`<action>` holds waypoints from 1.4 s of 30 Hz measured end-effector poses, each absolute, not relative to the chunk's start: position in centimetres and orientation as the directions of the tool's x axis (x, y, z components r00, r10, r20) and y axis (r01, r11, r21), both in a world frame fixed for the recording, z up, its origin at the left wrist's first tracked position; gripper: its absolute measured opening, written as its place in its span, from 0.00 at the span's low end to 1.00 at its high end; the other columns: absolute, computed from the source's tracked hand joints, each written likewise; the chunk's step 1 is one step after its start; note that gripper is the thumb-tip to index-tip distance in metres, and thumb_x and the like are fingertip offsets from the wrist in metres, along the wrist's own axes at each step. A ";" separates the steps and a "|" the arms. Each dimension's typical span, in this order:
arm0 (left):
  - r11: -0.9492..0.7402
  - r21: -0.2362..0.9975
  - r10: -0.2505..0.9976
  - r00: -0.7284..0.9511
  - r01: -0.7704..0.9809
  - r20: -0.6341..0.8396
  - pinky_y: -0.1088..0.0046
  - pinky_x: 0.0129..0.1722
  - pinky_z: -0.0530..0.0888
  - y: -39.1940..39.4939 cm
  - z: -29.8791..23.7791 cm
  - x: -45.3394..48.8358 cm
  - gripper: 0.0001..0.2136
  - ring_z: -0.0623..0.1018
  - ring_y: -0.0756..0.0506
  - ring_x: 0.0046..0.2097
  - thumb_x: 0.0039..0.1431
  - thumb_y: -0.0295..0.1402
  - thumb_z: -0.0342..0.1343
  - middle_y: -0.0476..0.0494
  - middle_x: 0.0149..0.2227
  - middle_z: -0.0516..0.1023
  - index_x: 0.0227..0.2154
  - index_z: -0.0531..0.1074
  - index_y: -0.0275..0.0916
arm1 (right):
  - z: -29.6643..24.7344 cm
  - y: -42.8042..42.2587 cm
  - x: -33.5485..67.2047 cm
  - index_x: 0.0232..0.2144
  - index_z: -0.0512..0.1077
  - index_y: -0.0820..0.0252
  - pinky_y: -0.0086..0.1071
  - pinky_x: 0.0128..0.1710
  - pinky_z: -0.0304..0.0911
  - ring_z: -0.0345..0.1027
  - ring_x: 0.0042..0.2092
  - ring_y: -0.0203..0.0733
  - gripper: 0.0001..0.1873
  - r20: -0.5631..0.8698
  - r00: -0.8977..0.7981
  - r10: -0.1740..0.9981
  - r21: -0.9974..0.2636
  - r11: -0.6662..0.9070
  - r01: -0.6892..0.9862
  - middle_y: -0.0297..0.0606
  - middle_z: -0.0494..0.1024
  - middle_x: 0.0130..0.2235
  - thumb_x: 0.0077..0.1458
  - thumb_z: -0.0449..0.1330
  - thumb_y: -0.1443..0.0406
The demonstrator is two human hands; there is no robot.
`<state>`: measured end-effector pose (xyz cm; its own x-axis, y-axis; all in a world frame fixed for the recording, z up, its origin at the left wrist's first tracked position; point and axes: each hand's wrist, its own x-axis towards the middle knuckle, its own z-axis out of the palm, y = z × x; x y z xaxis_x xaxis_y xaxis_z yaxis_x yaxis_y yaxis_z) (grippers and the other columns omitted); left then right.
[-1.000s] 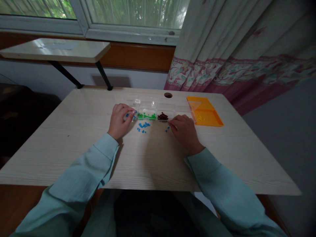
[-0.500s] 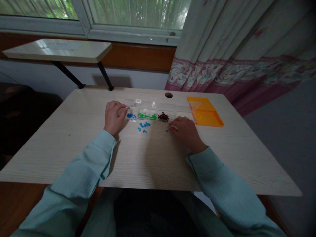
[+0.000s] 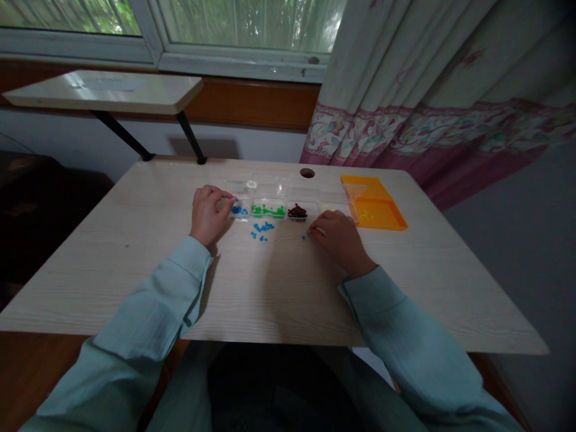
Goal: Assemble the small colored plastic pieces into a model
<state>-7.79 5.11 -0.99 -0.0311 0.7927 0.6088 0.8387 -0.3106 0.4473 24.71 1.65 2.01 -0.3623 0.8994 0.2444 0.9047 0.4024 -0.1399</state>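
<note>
I see the left hand [image 3: 208, 214] has drawn back, its grip pinched on a blue bit [image 3: 236, 199], uncovering the blue pieces [image 3: 239, 211] in the clear box [image 3: 314, 210], though whether the right hand's [image 3: 338, 237] grip, near-closed over the surface [image 3: 245, 288], holds anything I cannot tell.

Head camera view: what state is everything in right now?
Clear box, open
Blue pieces, some boxed, some loose
Green pieces, spread in the box
Brown pieces, heaped in the box
Yellow pieces, lying in the orange tray
Curtain, hanging
Left hand, fingertips together
Right hand, fingers curled, hold unclear
</note>
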 end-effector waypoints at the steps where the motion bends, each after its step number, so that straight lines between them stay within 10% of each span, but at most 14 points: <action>1: -0.303 0.448 0.800 -0.031 0.841 0.599 0.58 0.49 0.64 5.1 -1.0 -7.8 0.09 0.69 0.41 0.44 0.60 0.39 0.55 0.43 0.37 0.70 0.35 0.76 0.41 | 2.0 1.7 24.7 0.31 0.78 0.59 0.38 0.40 0.52 0.65 0.43 0.46 0.09 0.253 -0.365 0.896 -0.139 0.407 0.903 0.42 0.77 0.38 0.57 0.57 0.66; 42: -0.441 0.380 0.766 0.121 0.813 0.631 0.60 0.46 0.65 3.9 -0.2 -6.0 0.11 0.69 0.42 0.43 0.62 0.39 0.54 0.43 0.37 0.71 0.38 0.78 0.42 | 1.8 0.8 22.7 0.34 0.78 0.56 0.41 0.44 0.63 0.68 0.40 0.44 0.07 0.674 -0.217 0.706 -0.398 0.595 0.698 0.39 0.76 0.35 0.58 0.60 0.63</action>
<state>-6.01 3.85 -0.19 0.1207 0.7663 0.6311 0.8129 -0.4412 0.3802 22.71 0.77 1.77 -0.2170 0.7057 0.6744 0.6976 0.5954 -0.3985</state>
